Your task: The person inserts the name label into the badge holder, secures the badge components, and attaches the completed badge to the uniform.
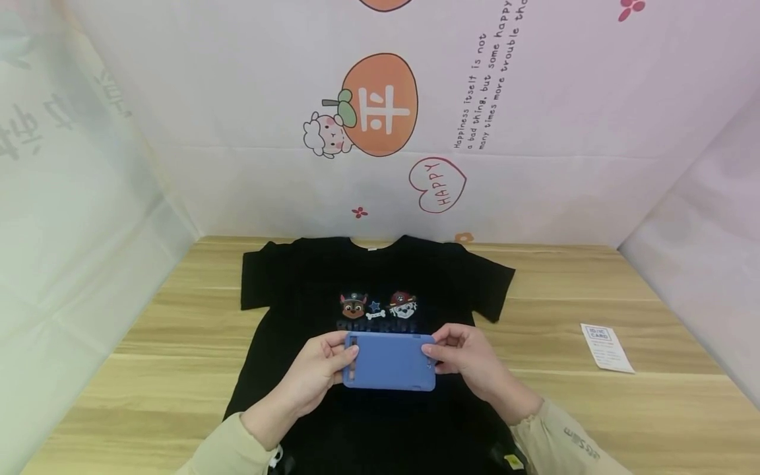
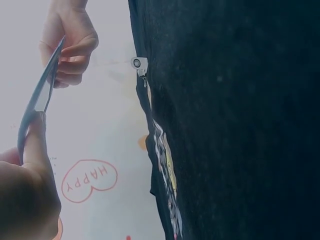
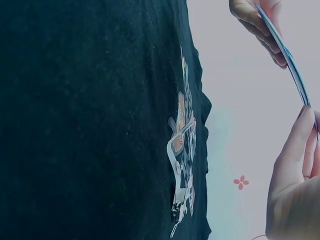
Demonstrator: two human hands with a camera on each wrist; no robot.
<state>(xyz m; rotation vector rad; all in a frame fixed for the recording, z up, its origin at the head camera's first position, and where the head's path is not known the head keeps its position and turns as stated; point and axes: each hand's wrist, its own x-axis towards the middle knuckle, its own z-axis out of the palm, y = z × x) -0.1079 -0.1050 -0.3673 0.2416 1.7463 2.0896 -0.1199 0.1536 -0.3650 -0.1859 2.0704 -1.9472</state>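
A flat blue card holder [image 1: 392, 361] is held sideways between two hands above a black T-shirt [image 1: 427, 415]. My left hand [image 1: 315, 371] pinches its left end, by a slotted edge, with the thumb on the near face. At the other end, my right hand [image 1: 469, 359] pinches the right edge between thumb and fingers. The holder [image 2: 36, 97] shows almost edge-on in the left wrist view, raised off the shirt. Lying on the shirt in the right wrist view is a pale strap with a metal clip [image 3: 175, 170]; the holder or hands hide it from the head view.
A white printed paper card [image 1: 607, 348] lies on the wooden table [image 1: 552, 297] to the right. The shirt bears a cartoon dog print [image 1: 354, 305]. Printed white sheeting [image 1: 267, 191] walls the table at the back and both sides.
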